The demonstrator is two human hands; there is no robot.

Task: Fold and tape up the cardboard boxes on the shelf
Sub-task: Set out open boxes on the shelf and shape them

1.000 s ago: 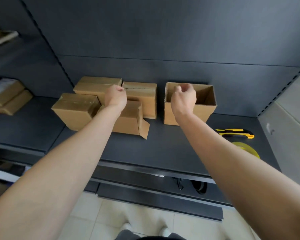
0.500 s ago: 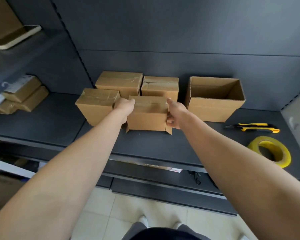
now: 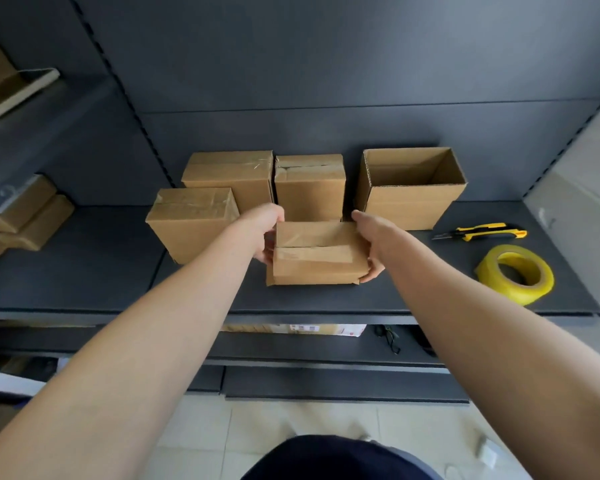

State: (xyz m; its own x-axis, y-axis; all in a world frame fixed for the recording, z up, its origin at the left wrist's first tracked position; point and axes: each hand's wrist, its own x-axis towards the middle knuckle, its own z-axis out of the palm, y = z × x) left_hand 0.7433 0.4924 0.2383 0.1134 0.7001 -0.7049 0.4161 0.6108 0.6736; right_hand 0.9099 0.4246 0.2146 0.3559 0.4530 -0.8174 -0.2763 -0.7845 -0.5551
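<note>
Closely, left hand, right hand gripping small box, taped boxes, open box behind

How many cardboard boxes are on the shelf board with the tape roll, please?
5: held box in front, front-left box, back-left box, back-middle box, open box at right.

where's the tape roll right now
In the head view the yellow tape roll lies flat on the shelf at the far right, near the front edge, just in front of the yellow utility knife.
</note>
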